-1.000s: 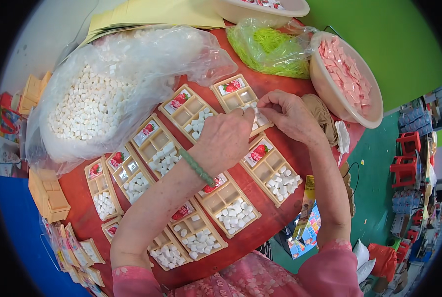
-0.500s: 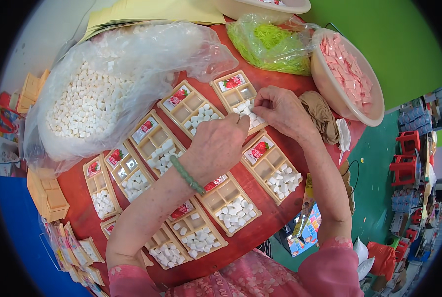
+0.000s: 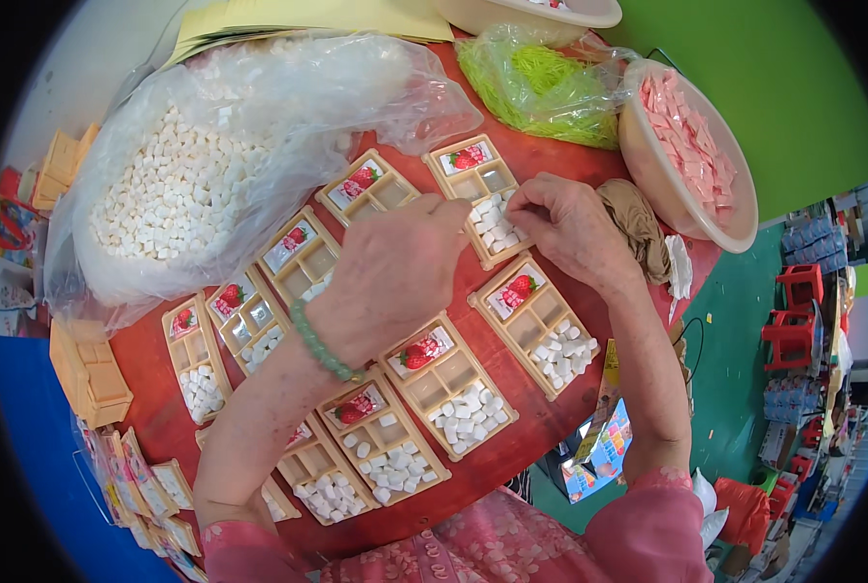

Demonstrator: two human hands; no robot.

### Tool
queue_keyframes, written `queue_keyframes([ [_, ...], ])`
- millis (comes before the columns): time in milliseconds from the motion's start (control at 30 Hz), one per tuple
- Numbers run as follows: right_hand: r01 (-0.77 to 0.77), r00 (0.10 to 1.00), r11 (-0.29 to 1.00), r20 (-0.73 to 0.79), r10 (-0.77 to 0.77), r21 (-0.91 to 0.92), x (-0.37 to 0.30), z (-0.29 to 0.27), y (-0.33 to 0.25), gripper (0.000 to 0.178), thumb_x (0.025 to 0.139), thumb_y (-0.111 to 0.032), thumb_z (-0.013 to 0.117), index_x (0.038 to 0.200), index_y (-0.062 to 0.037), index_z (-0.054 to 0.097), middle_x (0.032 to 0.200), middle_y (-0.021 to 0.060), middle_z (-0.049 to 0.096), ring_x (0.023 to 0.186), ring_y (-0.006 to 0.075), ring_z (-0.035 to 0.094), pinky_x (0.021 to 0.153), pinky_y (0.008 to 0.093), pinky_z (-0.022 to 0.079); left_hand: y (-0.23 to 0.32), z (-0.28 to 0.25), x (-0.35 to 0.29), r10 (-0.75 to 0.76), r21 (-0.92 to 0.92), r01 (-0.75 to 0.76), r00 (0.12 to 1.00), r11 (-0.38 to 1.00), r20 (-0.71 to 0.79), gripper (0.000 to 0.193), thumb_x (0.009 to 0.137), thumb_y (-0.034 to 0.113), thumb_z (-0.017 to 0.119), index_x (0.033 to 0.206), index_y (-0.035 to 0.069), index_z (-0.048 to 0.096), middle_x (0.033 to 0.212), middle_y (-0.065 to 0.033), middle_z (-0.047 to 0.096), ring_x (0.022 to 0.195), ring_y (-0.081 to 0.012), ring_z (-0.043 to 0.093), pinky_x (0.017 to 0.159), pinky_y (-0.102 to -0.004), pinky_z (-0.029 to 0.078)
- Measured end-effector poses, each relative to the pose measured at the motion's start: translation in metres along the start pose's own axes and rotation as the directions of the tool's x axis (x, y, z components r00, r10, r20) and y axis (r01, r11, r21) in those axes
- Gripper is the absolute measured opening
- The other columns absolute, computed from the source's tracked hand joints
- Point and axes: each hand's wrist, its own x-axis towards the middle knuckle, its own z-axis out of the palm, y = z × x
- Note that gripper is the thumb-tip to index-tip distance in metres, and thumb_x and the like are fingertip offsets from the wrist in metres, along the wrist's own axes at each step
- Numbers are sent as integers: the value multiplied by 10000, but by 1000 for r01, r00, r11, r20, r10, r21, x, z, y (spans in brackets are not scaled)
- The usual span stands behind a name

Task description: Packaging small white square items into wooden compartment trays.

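White cubes [image 3: 495,226] between left grip [image 3: 395,257] and right grip [image 3: 576,228]; tray [image 3: 466,187] beneath

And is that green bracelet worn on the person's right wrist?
No, the green bracelet is around the wrist of the left hand.

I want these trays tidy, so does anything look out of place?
Slightly: in the beige tray just below the green bracelet in the picture, a few white marshmallows lie in the small compartments, apart from the main heap. They could be spillover.
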Motion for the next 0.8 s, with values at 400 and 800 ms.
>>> queue_keyframes([
  [400,118,976,857,219,-5,-502,-25,33,-2,922,1004,-653,432,1627,-49,123,1695,182,133,1578,296,114,1261,543,68,-2,-68,-90,-131,-101,128,991,987,-29,234,907,76,672,1127,-1,659,905,-174,664,766,-357,664,664,-436,520],
  [800,132,962,838,272,20,-530,-27,36,-13,955,975,-647,492,1638,-80,103,1712,135,108,1585,281,96,1259,534,56,-9,-72,-152,-462,-606,384,886,697,30,262,925,47,700,1178,-23,686,683,-20,550,614,-72,475,559,-263,404],
])
